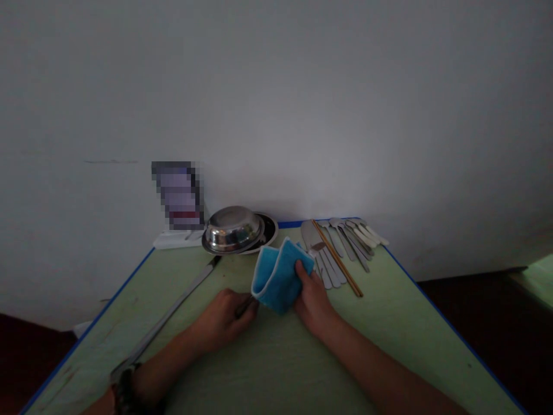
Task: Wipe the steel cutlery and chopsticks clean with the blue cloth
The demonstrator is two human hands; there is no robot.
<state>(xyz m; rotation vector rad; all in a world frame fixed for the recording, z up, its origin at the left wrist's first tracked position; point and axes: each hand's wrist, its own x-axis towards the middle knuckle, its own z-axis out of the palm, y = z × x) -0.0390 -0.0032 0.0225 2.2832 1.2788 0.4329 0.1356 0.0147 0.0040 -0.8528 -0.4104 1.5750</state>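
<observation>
My right hand (314, 300) grips a folded blue cloth (279, 275), which is wrapped round one end of a thin metal utensil (244, 306). My left hand (224, 320) is closed on the other end of that utensil, low over the green table (389, 323). Most of the utensil is hidden by the cloth and my fingers, so I cannot make out what kind it is. A dark watch sits on my left wrist.
A row of several metal spoons and knives (341, 248) with a pair of wooden chopsticks (337, 258) lies at the back right. An upturned steel bowl (233, 229) rests on a dark plate. A long metal blade (173, 311) lies diagonally at left. The white wall stands right behind.
</observation>
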